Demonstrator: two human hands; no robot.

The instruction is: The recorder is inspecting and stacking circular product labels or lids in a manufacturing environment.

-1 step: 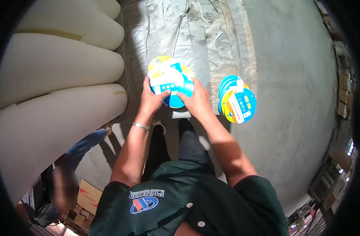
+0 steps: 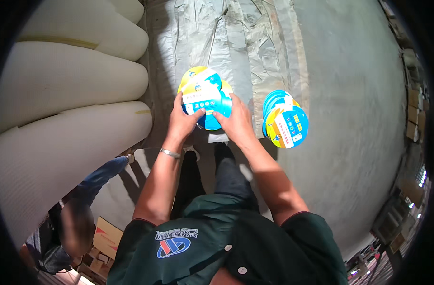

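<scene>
My left hand (image 2: 181,121) and my right hand (image 2: 235,119) close on a loose bunch of round printed cards (image 2: 205,99) in blue, yellow and white, one at each side. Both thumbs press on the near part of the top card; the other fingers are mostly hidden beneath. The cards overlap unevenly, with yellow and blue rims fanning out at the far side. To the right of my right hand lies a second overlapping pile of similar round cards (image 2: 288,127), touched by neither hand.
A creased silvery-grey sheet (image 2: 226,42) covers the surface ahead. Large white rolls (image 2: 79,80) line the left side. A person (image 2: 77,228) is at the lower left, near cardboard boxes (image 2: 106,236). A grey floor (image 2: 354,95) stretches to the right, with boxes (image 2: 414,107) along its far edge.
The cards between my hands tilt slightly, and the bright glare on the top one has faded. My hands barely shift, and the right pile stays put.
</scene>
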